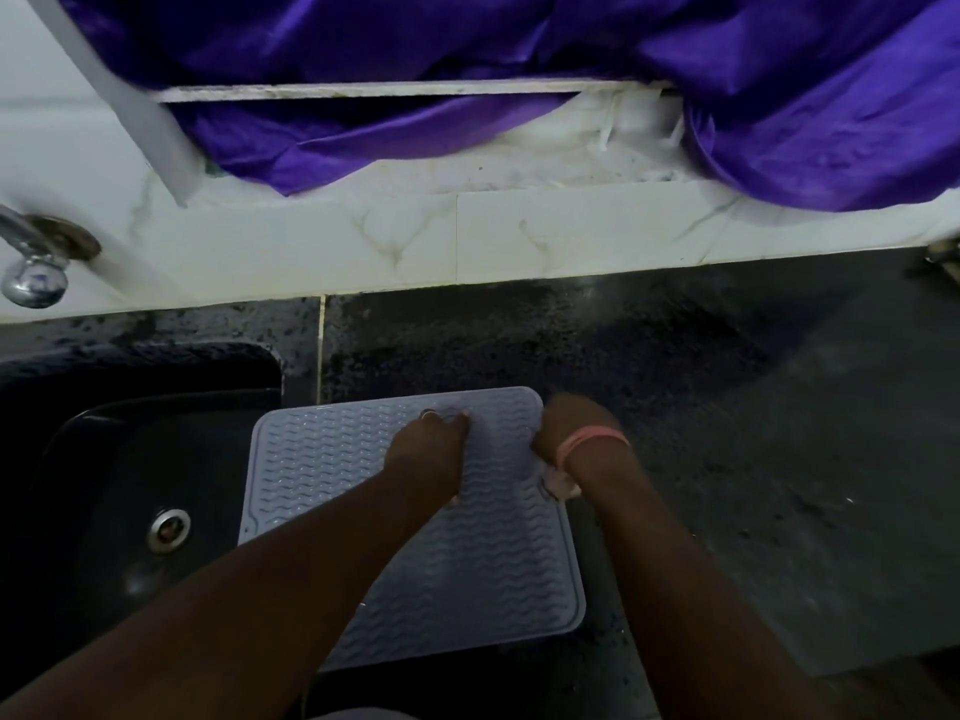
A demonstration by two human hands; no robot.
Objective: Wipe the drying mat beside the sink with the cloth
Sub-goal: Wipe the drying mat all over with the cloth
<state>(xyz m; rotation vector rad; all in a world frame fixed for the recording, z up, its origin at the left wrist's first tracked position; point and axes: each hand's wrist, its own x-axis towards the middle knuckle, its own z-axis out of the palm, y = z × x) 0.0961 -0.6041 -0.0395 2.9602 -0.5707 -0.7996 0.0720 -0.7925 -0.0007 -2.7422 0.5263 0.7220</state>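
The drying mat point(322, 459), grey and ribbed, lies on the dark counter point(675, 381) just beside the sink point(130, 485), its left edge overhanging the basin. The left hand point(428, 452) rests on the mat's upper part, fingers curled down onto the surface, steadying it. The right hand point(566, 428) sits at the mat's right edge, closed around a pale cloth point(558, 485) of which only a scrap shows beneath the wrist. Wiping appears barely begun; most of the mat remains to be covered
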